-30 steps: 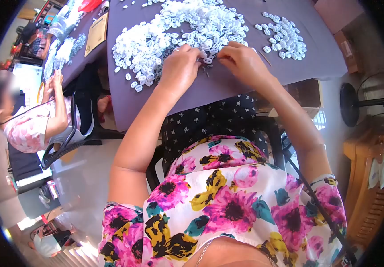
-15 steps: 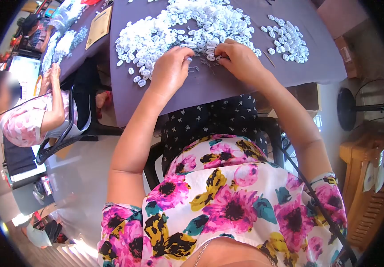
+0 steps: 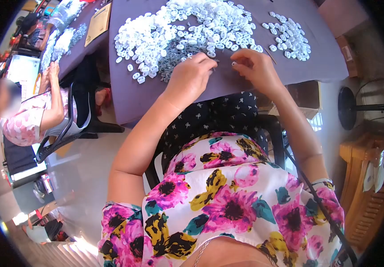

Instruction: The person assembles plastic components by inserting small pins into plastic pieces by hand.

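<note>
My left hand (image 3: 193,74) is closed in a pinch over the table's front part, with what looks like a small grey screw (image 3: 216,61) at its fingertips. To its right, my right hand (image 3: 258,70) pinches a small white plastic piece (image 3: 234,63) between thumb and forefinger. Beside my left hand lies a heap of small grey screws (image 3: 169,58), partly hidden by that hand. Behind both hands spreads a large pile of white oval two-hole plastic pieces (image 3: 145,38).
A smaller group of white pieces (image 3: 290,38) lies on the right of the dark-covered table (image 3: 129,95). Near it is a thin stick (image 3: 270,56). At the left, another person (image 3: 36,113) sits at a table holding similar piles and a brown clipboard (image 3: 98,24).
Both hands have drawn back from the pile; my left hand has shifted right and my right hand slightly right, uncovering the grey heap. A white piece now shows in my right fingertips.
</note>
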### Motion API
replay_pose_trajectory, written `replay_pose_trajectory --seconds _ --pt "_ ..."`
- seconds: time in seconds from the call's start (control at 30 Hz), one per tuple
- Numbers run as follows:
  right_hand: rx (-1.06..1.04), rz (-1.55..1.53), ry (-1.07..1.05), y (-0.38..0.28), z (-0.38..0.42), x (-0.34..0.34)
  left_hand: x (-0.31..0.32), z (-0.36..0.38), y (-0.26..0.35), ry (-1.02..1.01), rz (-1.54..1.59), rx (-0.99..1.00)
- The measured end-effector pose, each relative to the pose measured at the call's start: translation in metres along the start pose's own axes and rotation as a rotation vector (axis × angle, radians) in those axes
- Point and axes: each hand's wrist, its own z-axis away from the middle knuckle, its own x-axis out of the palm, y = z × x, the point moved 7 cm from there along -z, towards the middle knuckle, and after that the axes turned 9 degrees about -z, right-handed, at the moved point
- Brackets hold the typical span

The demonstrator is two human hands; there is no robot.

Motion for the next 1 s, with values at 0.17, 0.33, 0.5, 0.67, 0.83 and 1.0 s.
replay_pose_trajectory --seconds 0.17,0.33,0.5,0.67,0.83,1.0 --pt "0.118 -0.274 0.023 0.015 0.010 -0.006 0.015 -0.014 0.002 -0.167 -0.141 0.004" --pt "0.082 -0.372 0.019 0.018 0.012 -0.002 0.006 -0.008 0.002 -0.074 -0.162 -0.016" --pt "0.128 -0.751 -0.104 -0.016 0.020 0.023 0.008 0.017 -0.012 -0.126 0.794 -0.495" --pt "0.179 -0.843 -0.141 -0.027 0.024 0.039 -0.002 0.030 -0.004 0.029 1.061 -0.608" --pt "0.151 -0.866 -0.155 -0.036 0.029 0.047 -0.011 0.036 0.004 0.064 1.059 -0.558" --pt "0.134 -0.857 -0.155 -0.034 0.030 0.052 -0.013 0.037 0.009 0.103 1.017 -0.506"
